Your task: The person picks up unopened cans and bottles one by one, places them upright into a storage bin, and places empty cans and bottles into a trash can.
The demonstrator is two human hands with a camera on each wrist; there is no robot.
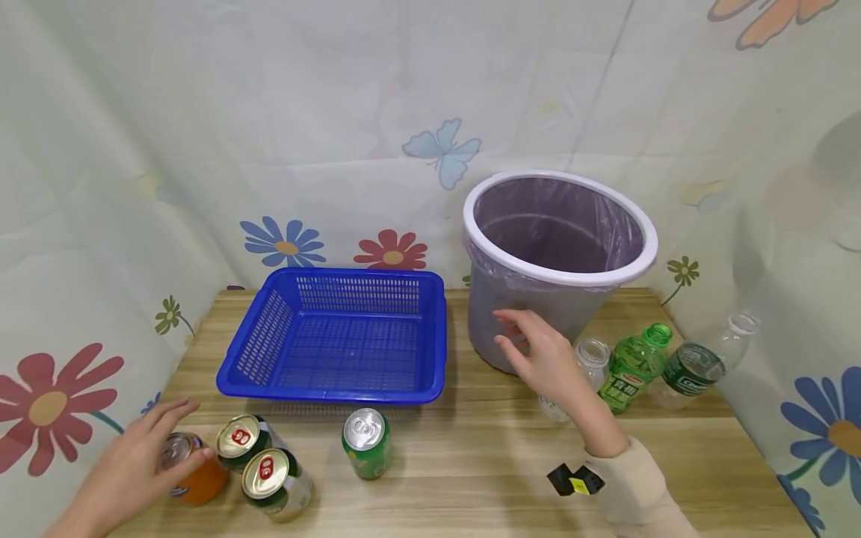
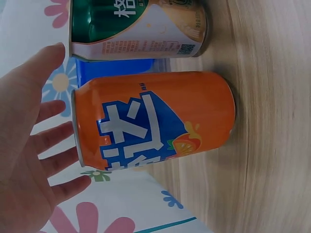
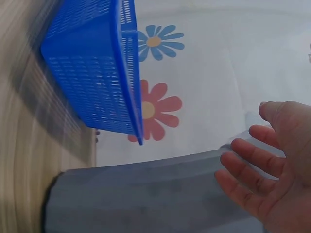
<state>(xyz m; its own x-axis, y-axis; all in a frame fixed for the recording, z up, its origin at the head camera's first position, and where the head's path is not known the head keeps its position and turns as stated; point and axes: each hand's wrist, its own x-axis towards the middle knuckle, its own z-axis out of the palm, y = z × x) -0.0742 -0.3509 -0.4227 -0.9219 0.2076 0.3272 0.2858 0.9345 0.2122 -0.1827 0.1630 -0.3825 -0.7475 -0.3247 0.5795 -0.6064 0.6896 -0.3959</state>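
Note:
At the front left, my left hand [image 1: 137, 456] hovers around the top of an orange soda can [image 1: 205, 478], thumb and fingers spread. In the left wrist view that orange can [image 2: 160, 121] stands upright, with a gap showing between thumb and fingers; whether a fingertip touches its rim I cannot tell. Beside it stand two green-and-gold cans with red tabs [image 1: 241, 437] [image 1: 269, 478]. My right hand [image 1: 545, 359] is in the air before the grey trash bin [image 1: 491, 321], fingers loosely bent and holding nothing. The right wrist view shows the same hand [image 3: 272, 170] with nothing in it.
A blue plastic basket [image 1: 329, 396] stands at the back left of the wooden table [image 1: 457, 478]. A green can [image 1: 368, 444] is in front of it. To the right are a clear bottle [image 1: 593, 359], a green bottle [image 1: 635, 366] and a clear bottle with a dark green label [image 1: 696, 370].

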